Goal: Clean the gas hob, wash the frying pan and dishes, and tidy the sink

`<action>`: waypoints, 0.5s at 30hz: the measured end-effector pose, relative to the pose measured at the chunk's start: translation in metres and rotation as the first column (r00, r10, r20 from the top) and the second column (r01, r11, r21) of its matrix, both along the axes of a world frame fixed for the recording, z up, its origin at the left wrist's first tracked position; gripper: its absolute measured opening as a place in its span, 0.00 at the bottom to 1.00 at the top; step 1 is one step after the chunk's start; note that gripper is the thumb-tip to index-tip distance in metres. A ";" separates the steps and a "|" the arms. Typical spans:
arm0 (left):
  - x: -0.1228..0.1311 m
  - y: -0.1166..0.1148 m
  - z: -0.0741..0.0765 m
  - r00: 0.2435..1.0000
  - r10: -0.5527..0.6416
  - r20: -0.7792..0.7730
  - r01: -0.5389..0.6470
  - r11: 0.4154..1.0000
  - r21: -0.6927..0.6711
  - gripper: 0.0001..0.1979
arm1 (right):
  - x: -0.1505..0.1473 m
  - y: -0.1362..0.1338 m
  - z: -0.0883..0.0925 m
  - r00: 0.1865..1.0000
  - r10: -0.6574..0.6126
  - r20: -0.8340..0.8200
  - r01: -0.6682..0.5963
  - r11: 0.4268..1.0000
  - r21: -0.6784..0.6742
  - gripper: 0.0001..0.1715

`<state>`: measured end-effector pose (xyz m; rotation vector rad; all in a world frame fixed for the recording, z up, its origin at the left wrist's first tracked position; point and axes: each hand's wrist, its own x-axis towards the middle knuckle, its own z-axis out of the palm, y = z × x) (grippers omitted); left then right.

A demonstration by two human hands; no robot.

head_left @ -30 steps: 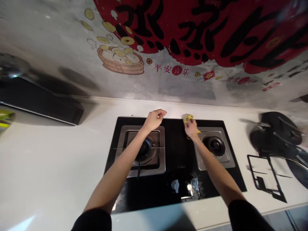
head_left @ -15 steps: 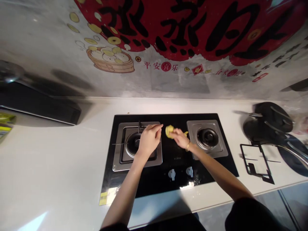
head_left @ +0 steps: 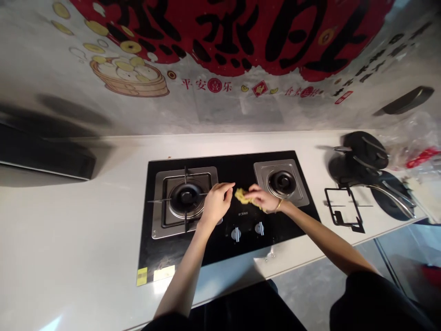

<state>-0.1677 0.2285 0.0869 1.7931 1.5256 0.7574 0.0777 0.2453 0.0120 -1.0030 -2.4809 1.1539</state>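
Right hand [head_left: 266,201] clamped on the yellow cloth [head_left: 242,196], open black glass [head_left: 234,168] beyond it to the stove's back edge [head_left: 237,156]; left hand [head_left: 216,203] curls alongside, fingers together. And the cloth's come forward from that edge!

I'm seeing two bare forearms [head_left: 322,234] slanting inward from black sleeves [head_left: 358,299]; the bare left hand [head_left: 217,202] is forming a loose curve, the bare right hand [head_left: 263,198] is gripping, pointing toward it.
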 end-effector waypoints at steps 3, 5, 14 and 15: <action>0.006 -0.001 -0.005 1.000 -0.003 0.018 0.003 1.000 -0.004 0.13 | -0.002 0.072 0.009 0.925 -0.372 0.078 0.354 0.918 0.181 0.26; 0.008 -0.003 -0.010 1.000 -0.003 0.025 0.004 1.000 -0.016 0.13 | -0.011 0.113 0.004 0.765 -0.590 0.257 0.534 0.805 0.258 0.29; 0.010 -0.002 -0.009 0.998 0.013 0.069 -0.013 1.000 -0.013 0.13 | -0.031 0.049 -0.023 0.828 -0.413 0.380 0.348 0.909 0.230 0.33; 0.012 -0.002 -0.007 0.997 0.006 0.079 -0.005 1.000 -0.014 0.13 | -0.027 0.027 -0.021 0.859 -0.366 0.359 0.318 0.929 0.187 0.33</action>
